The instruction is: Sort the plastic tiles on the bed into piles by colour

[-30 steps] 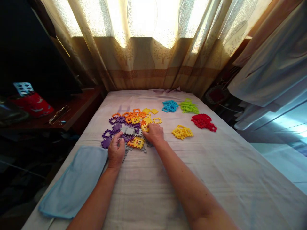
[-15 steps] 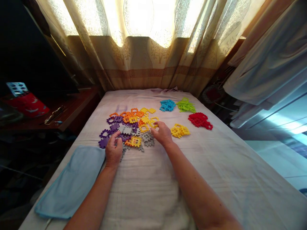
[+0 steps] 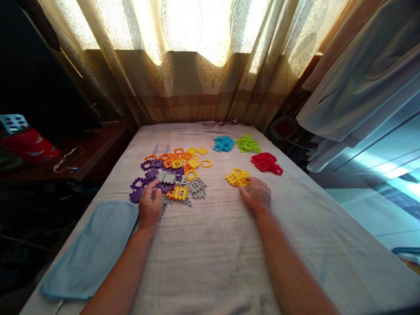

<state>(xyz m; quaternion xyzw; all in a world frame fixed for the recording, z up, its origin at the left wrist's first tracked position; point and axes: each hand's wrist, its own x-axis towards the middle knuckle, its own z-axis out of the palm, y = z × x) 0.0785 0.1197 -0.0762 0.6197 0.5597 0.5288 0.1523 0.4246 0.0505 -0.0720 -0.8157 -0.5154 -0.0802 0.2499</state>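
- The right hand [image 3: 257,197] lies palm down on the bed sheet [image 3: 210,258], fingers loose and spread, with the fingertips touching the near edge of the yellow pile [image 3: 236,176]; it grasps nothing that shows.
- The left hand [image 3: 150,205] rests at the near left edge of the mixed heap [image 3: 175,170], its fingers curled over purple and grey pieces. I cannot tell whether it is pinching one or only lying on them, because the knuckles hide the fingertips.
- Sorted so far, judging by how things lie: four single-colour piles set well apart from the heap, namely the yellow one, the red pile [image 3: 265,162], the green pile [image 3: 247,144] and the blue pile [image 3: 223,143].
- Left to sort: the heap itself (orange, yellow, purple and grey pieces all jumbled), which looks like the larger share.
- A light blue cloth [image 3: 92,249] lies flat beside the left forearm, and a curtain [image 3: 183,83] hangs behind the bed.
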